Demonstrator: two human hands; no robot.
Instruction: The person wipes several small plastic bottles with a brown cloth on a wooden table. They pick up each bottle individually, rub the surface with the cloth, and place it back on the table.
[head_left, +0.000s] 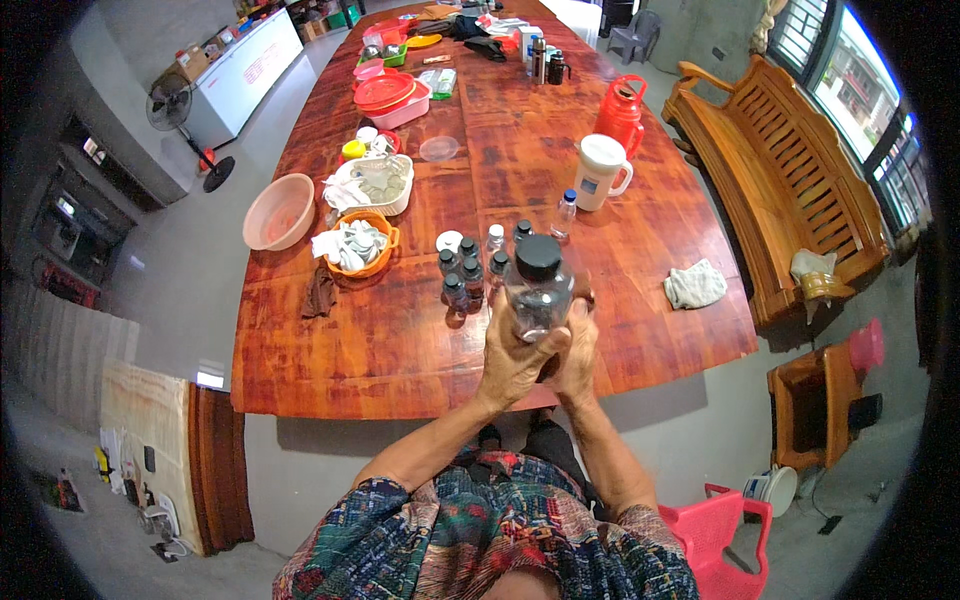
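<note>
Between my two hands is a clear, wide bottle with a black screw cap (540,292), held upright above the near part of the table. My left hand (513,358) wraps its left side, and my right hand (574,352) closes round its right side and base. Just beyond it, to the left, several small clear bottles with black caps (455,290) stand close together. A white-capped small bottle (496,237) and a round white lid (449,241) are among them. Part of this group is hidden behind the big bottle.
The long reddish wooden table (380,360) carries an orange basket (378,262), a pink basin (280,212), a white basin (402,200), a white pitcher (600,175), a blue-capped bottle (564,213), a red thermos (620,115) and a folded cloth (695,286). A wooden bench (780,170) stands at right.
</note>
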